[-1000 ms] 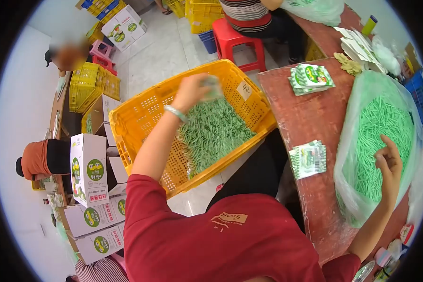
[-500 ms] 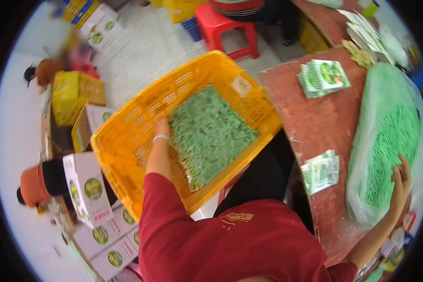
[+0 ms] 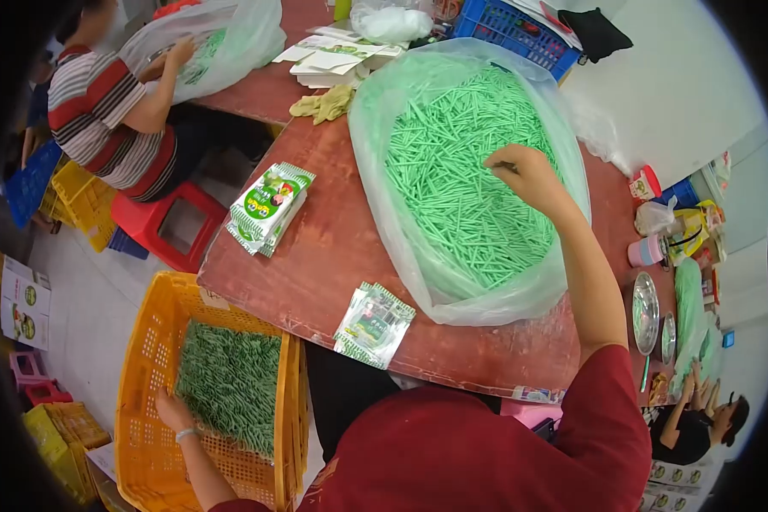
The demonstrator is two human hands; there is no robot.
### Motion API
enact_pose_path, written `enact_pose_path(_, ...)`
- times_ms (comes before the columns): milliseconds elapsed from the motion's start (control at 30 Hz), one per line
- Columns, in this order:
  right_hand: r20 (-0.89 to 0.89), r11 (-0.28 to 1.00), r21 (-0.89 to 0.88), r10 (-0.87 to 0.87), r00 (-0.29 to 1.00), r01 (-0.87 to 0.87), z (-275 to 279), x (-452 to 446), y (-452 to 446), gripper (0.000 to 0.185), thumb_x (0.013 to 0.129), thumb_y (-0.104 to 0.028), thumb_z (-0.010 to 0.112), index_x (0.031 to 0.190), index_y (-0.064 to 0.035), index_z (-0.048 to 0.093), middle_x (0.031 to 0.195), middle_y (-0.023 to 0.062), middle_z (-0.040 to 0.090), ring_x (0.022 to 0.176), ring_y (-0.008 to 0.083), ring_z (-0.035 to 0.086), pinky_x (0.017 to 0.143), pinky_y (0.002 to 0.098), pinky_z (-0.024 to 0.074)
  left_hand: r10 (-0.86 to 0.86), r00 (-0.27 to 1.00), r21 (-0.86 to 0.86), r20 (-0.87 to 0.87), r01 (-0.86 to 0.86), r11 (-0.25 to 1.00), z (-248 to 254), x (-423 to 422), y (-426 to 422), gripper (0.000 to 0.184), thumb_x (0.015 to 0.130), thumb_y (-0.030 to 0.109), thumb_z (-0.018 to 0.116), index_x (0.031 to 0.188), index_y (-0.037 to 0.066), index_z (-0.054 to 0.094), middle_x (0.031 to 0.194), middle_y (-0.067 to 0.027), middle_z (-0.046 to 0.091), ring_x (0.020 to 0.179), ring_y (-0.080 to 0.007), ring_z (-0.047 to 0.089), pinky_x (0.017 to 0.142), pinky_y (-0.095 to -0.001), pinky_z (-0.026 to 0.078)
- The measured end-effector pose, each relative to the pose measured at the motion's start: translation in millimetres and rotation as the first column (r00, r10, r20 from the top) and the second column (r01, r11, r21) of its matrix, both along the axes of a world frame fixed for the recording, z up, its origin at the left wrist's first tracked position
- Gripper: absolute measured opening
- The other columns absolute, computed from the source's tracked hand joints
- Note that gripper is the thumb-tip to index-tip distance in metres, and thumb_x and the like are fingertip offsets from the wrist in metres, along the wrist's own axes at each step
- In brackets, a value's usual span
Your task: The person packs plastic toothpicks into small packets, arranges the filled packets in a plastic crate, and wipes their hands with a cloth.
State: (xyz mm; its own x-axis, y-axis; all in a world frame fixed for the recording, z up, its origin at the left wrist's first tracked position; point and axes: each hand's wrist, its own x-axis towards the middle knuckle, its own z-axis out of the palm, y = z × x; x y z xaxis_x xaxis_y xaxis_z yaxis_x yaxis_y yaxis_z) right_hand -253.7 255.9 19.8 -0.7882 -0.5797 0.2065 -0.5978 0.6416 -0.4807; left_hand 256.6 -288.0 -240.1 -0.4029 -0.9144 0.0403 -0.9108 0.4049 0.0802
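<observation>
My left hand (image 3: 174, 410) is inside an orange plastic crate (image 3: 138, 375), beside a mass of green striped packets (image 3: 230, 384) packed close together; its fingers look loosely stretched and nothing shows in them. Over a large clear plastic bag (image 3: 369, 145) full of thin light-green sticks (image 3: 461, 179), my right hand (image 3: 529, 177) has its fingers drawn together. A small dark patch shows at the fingertips, too unclear to name. On the red table lie a stack of green-and-white printed packets (image 3: 269, 205) and a smaller pile of silvery packets (image 3: 375, 324).
Yellow gloves (image 3: 322, 104) and flat white cartons (image 3: 337, 58) lie at the table's far side. A blue crate (image 3: 520, 34) stands behind the bag. One person in a striped shirt (image 3: 111, 115) sits on a red stool (image 3: 166, 222); another person (image 3: 700, 427) is at far right. Metal bowls (image 3: 645, 311) are at right.
The view has swung to the right, bringing the bag of sticks to the centre. My right hand's spread fingers have closed together above the sticks. My left hand stays in the crate.
</observation>
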Motion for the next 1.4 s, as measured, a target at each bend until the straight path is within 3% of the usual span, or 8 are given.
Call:
enact_pose_path(233, 0.134, 0.899, 0.258, 0.329, 0.935, -0.354, -13.6, -23.4, -41.6, 0.020, 0.074, -0.003, 0.070, 0.094, -0.0004, 0.069, 0.087, 0.0135, 0.068, 0.081, 0.0251, 0.066, 0.072, 0.0350, 0.0523, -0.416, 0.651, -0.136, -0.635, 0.436, 0.890, 134.8, -129.3, 109.3, 0.016, 0.087, -0.002, 0.058, 0.102, -0.003, 0.065, 0.093, -0.0146, 0.065, 0.084, -0.0274, 0.062, 0.076, -0.0343, 0.050)
enact_pose_path(433, 0.217, 0.794, 0.542, 0.185, 0.959, -0.276, -41.4, -42.3, -56.5, 0.016, 0.073, -0.007, 0.072, 0.087, 0.0008, 0.068, 0.084, 0.0137, 0.069, 0.080, 0.0272, 0.066, 0.071, 0.0378, 0.0518, -0.616, 0.407, -0.037, -0.675, 0.815, 0.579, 182.1, -200.2, 243.5, 0.012, 0.083, 0.002, 0.065, 0.095, 0.001, 0.068, 0.089, -0.0135, 0.065, 0.077, -0.0283, 0.062, 0.069, -0.0337, 0.050)
enact_pose_path(500, 0.254, 0.754, 0.583, 0.184, 0.949, -0.303, -34.1, -41.9, -59.5, 0.017, 0.073, -0.011, 0.073, 0.084, 0.0012, 0.068, 0.082, 0.0142, 0.069, 0.078, 0.0278, 0.066, 0.069, 0.0384, 0.0517, -0.546, 0.451, 0.107, -0.706, 0.829, 0.548, 184.5, -213.3, 270.8, 0.014, 0.082, 0.010, 0.069, 0.094, 0.003, 0.067, 0.087, -0.0128, 0.064, 0.077, -0.0304, 0.060, 0.071, -0.0393, 0.047)
enact_pose_path(633, 0.315, 0.700, 0.640, 0.137, 0.939, -0.317, -11.4, -28.5, -67.8, 0.024, 0.072, -0.019, 0.076, 0.080, 0.0013, 0.068, 0.080, 0.0159, 0.069, 0.076, 0.0290, 0.066, 0.066, 0.0393, 0.0518, -0.724, 0.433, -0.057, -0.536, 0.838, 0.543, 154.0, -236.4, 284.1, 0.027, 0.079, 0.026, 0.074, 0.095, 0.007, 0.065, 0.088, -0.0109, 0.060, 0.088, -0.0318, 0.054, 0.078, -0.0426, 0.038)
enact_pose_path(833, 0.207, 0.621, 0.717, 0.245, 0.947, -0.317, -23.4, -18.3, -80.1, 0.033, 0.066, -0.019, 0.078, 0.086, 0.0052, 0.067, 0.086, 0.0193, 0.069, 0.082, 0.0330, 0.067, 0.070, 0.0417, 0.0544, -0.706, 0.558, 0.103, -0.435, 0.810, 0.577, 153.6, -247.6, 300.0, 0.033, 0.074, 0.028, 0.078, 0.091, 0.006, 0.061, 0.087, -0.0122, 0.061, 0.088, -0.0329, 0.056, 0.078, -0.0439, 0.037)
enact_pose_path(1033, 0.210, 0.590, 0.751, 0.213, 0.954, -0.297, -28.6, -14.8, -84.7, 0.035, 0.065, -0.017, 0.077, 0.089, 0.0059, 0.066, 0.090, 0.0213, 0.068, 0.087, 0.0359, 0.067, 0.073, 0.0421, 0.0555, -0.515, 0.622, 0.455, -0.589, 0.783, 0.425, 147.3, -255.7, 294.1, 0.024, 0.074, 0.018, 0.077, 0.084, 0.004, 0.060, 0.083, -0.0133, 0.060, 0.083, -0.0330, 0.058, 0.076, -0.0439, 0.041)
enact_pose_path(1233, 0.192, 0.595, 0.754, 0.205, 0.960, -0.278, -26.5, -13.0, -85.9, 0.032, 0.065, -0.007, 0.076, 0.094, 0.0031, 0.069, 0.093, 0.0194, 0.069, 0.089, 0.0324, 0.067, 0.073, 0.0407, 0.0557, -0.623, 0.352, 0.019, -0.698, 0.879, 0.476, 153.4, -251.9, 303.6, 0.016, 0.070, 0.006, 0.075, 0.077, 0.002, 0.060, 0.077, -0.0132, 0.057, 0.077, -0.0342, 0.055, 0.071, -0.0423, 0.043)
enact_pose_path(1400, 0.152, 0.553, 0.795, 0.218, 0.964, -0.250, -24.0, -7.2, -90.7, 0.031, 0.066, -0.008, 0.077, 0.094, 0.0020, 0.068, 0.094, 0.0192, 0.069, 0.091, 0.0335, 0.067, 0.074, 0.0423, 0.0555, -0.641, 0.323, 0.009, -0.696, 0.897, 0.442, 150.1, -252.1, 301.9, 0.014, 0.070, 0.005, 0.074, 0.079, 0.003, 0.064, 0.075, -0.0126, 0.055, 0.074, -0.0342, 0.054, 0.068, -0.0430, 0.042)
